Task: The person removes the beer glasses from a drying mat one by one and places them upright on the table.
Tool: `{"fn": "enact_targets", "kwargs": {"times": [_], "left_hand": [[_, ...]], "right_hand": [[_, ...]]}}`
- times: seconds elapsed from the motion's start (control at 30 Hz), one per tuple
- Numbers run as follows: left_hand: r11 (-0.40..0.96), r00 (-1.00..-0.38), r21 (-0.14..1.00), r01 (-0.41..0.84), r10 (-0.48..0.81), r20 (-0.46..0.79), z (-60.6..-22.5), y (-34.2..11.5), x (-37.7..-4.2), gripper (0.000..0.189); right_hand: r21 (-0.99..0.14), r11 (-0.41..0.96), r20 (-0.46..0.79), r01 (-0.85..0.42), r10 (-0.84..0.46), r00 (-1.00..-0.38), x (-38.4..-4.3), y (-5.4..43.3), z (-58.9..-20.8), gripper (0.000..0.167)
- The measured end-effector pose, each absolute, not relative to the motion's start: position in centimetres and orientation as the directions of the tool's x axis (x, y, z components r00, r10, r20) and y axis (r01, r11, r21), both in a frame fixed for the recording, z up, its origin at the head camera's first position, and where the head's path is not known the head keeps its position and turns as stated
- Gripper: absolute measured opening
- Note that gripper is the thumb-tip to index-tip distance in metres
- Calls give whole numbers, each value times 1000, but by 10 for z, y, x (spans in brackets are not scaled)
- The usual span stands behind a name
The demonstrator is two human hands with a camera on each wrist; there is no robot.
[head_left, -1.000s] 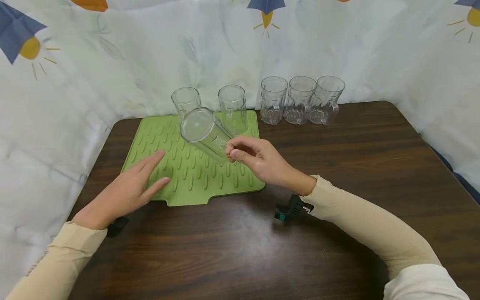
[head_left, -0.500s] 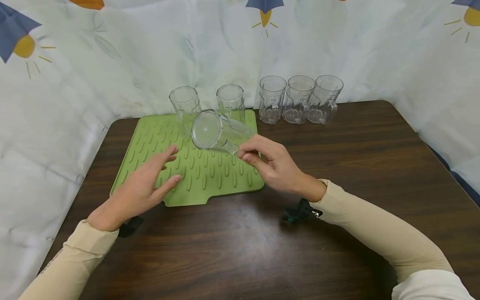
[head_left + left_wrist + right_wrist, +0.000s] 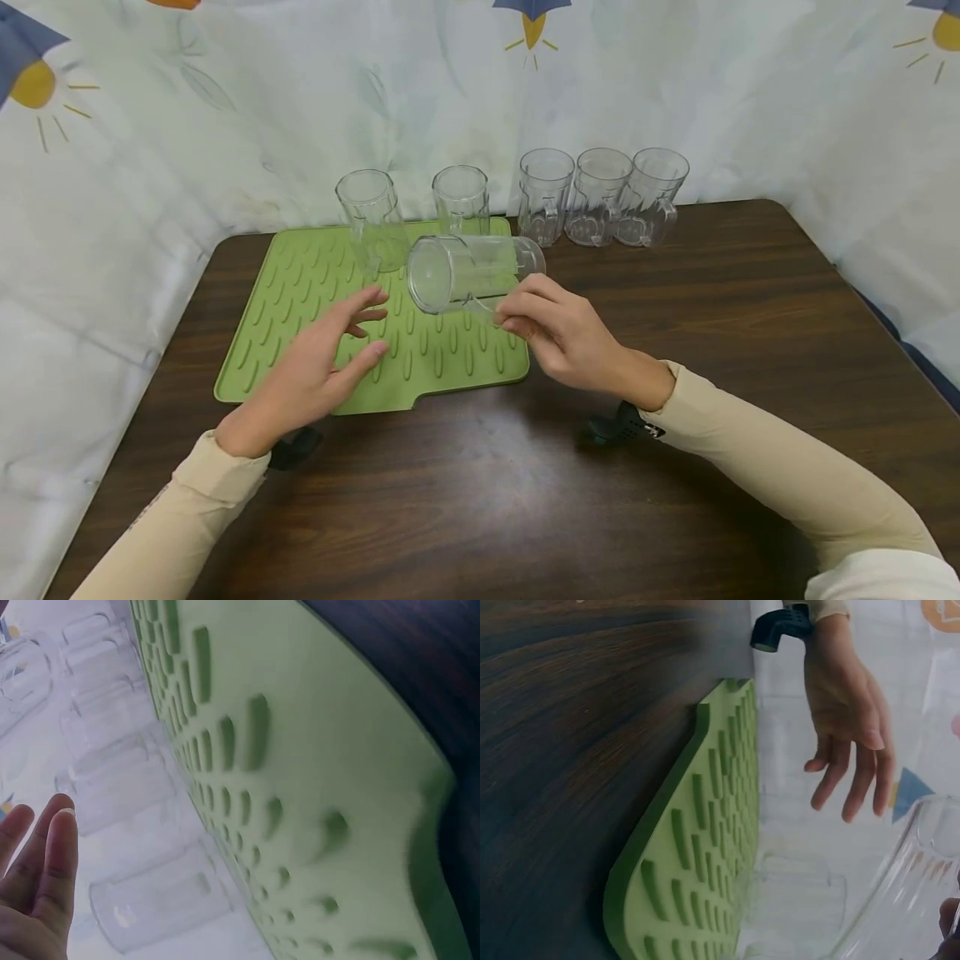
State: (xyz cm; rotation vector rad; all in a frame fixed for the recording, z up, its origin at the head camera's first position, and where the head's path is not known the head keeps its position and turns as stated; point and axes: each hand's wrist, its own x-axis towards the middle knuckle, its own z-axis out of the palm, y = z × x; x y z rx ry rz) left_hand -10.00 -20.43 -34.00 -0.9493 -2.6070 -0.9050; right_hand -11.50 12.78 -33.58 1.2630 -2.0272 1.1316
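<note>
- Over the last second the clear, handled mug (image 3: 476, 272) has swung from a steep tilt to lying nearly level in the air, its apparent base now at 9 o'clock and its mouth at 3.
- The right hand (image 3: 561, 333), at about 4 o'clock from the mug, has shifted toward 3 o'clock with it; its fingers pinch the handle (image 3: 477, 307) on the mug's underside.
- The left hand (image 3: 315, 362) has come up from farther out to about 8 o'clock of the mug, near its base but apart; fingers relaxed and spread, it grasps nothing.
- The held mug hangs above the green drying mat (image 3: 300, 275), toward that mat's 3 o'clock side, touching neither mat nor table (image 3: 480, 500).
- Unmoved at the mat's far edge are the left mat mug (image 3: 371, 221), near 12 o'clock, and the right mat mug (image 3: 461, 196), near 1; which end is up I cannot tell.
- Also unchanged: a row of three mugs (image 3: 600, 196) on the table, at the held mug's 2 o'clock.
- My judgement: the turning looks incomplete, with the handle grip alone bearing the mug.
</note>
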Motion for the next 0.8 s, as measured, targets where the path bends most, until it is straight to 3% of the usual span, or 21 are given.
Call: {"fn": "enact_targets", "kwargs": {"times": [0.17,0.3,0.6,0.8], "left_hand": [[543,-763,537,645,494,416,-343,-195,-102,71],[518,-776,582,627,476,413,-346,-189,-102,71],[422,-823,720,550,418,384,-349,-174,-102,61],[366,-839,779,510,410,357,-348,-162,-99,54]], "right_hand": [[-297,237,753,-925,-538,-380,-114,132,-340,14],[-234,260,729,-937,-591,-346,-113,134,-340,20],[80,325,648,-942,-735,-199,-105,135,-341,25],[137,319,608,-938,-774,-175,-100,133,-343,22]]}}
